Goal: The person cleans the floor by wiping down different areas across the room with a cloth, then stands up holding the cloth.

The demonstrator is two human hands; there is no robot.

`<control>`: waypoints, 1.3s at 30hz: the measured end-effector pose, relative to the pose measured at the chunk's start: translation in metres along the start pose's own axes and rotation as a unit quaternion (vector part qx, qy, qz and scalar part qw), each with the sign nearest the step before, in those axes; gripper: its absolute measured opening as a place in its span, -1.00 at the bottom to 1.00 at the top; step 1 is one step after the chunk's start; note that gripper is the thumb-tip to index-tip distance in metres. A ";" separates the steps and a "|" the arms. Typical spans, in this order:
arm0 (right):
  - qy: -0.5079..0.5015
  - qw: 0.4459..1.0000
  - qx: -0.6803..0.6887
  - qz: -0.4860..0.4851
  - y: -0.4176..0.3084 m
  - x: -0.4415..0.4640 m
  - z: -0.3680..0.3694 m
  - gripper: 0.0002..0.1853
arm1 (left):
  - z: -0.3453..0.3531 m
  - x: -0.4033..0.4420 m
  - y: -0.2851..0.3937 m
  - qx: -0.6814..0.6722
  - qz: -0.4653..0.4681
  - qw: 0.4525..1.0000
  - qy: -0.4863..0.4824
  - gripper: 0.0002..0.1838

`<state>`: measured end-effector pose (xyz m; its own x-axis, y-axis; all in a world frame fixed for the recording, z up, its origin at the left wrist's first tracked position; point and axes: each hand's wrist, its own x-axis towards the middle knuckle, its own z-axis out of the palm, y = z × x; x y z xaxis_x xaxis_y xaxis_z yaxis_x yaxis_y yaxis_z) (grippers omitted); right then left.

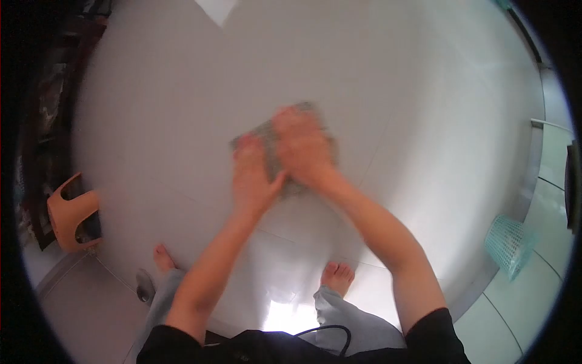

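Note:
A grey-green cloth lies on the pale tiled floor, its edges showing around and between my hands. My left hand is closed on the cloth's left part, thumb out to the side toward the other hand. On the right part, my right hand presses down and grips the cloth, covering much of it. Motion smears both hands and the cloth, so the fingertips are hard to make out.
An orange plastic stool stands at the left by dark furniture. A light-blue mesh basket is at the right near pale panels. My bare feet are on the floor below. A round metal object sits near the left foot.

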<state>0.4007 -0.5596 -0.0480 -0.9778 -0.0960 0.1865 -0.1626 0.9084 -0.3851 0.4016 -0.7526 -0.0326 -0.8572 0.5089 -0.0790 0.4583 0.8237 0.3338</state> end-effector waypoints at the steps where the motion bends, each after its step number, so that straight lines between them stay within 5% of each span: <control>1: -0.019 0.999 0.019 -0.037 -0.032 0.007 0.017 -0.29 | -0.006 -0.030 -0.025 0.014 -0.036 0.999 0.002 0.10; 3: -0.073 0.986 0.099 -0.109 -0.098 0.002 0.054 -0.33 | -0.003 -0.108 -0.070 0.068 -0.127 0.990 0.004 0.06; 5: -0.271 0.936 0.196 -0.107 -0.163 -0.014 0.050 -0.30 | 0.004 -0.190 -0.075 0.052 -0.260 0.964 0.006 0.01; 7: -0.151 0.945 0.123 -0.263 -0.203 -0.081 0.078 -0.31 | 0.022 -0.242 -0.043 -0.009 -0.341 0.940 0.004 -0.02; 10: -0.097 0.942 0.207 -0.245 -0.203 -0.120 0.093 -0.33 | 0.032 -0.260 -0.024 -0.111 -0.367 0.918 0.104 -0.08; 12: -0.072 0.957 0.190 -0.208 -0.179 -0.110 0.089 -0.36 | 0.031 -0.239 -0.024 0.064 -0.287 0.956 0.010 -0.14; 16: -0.012 0.995 0.093 -0.045 -0.069 -0.083 0.022 -0.38 | 0.008 -0.104 0.041 -0.036 -0.095 0.995 0.003 -0.22; 20: 0.038 0.988 -0.012 0.151 0.046 -0.145 -0.053 -0.38 | 0.056 -0.036 0.135 -0.005 0.102 0.994 -0.038 -0.17; 24: 0.030 0.911 -0.127 0.391 0.086 -0.281 -0.089 -0.32 | 0.120 -0.041 0.264 -0.082 0.214 0.961 -0.153 -0.24; 26: 0.002 0.843 -0.092 0.530 0.056 -0.349 -0.102 -0.29 | 0.135 -0.101 0.305 0.109 0.362 0.910 -0.170 -0.24; 27: 0.001 0.804 -0.069 0.591 0.036 -0.382 -0.109 -0.26 | 0.129 -0.128 0.315 0.095 0.409 0.888 -0.187 -0.22; 31: 0.032 0.825 -0.143 0.546 -0.032 -0.491 -0.073 -0.22 | 0.122 -0.208 0.308 0.043 0.499 0.844 -0.190 -0.21; 35: -0.014 0.844 -0.148 0.515 -0.037 -0.455 -0.084 -0.25 | 0.117 -0.202 0.264 -0.110 0.361 0.893 -0.244 -0.11; 37: 0.051 0.925 -0.103 0.361 0.013 -0.428 -0.090 -0.26 | 0.099 -0.149 0.248 -0.174 0.324 0.905 -0.213 -0.04; 39: 0.032 0.945 -0.097 0.311 0.062 -0.365 -0.090 -0.26 | 0.084 -0.091 0.237 -0.151 0.290 0.930 -0.168 -0.02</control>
<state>0.7595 -0.4314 -0.0582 -0.8655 0.4996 0.0350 0.4738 0.8395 -0.2659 0.6081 -0.5832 -0.0249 -0.3408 0.9371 -0.0750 0.6908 0.3038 0.6561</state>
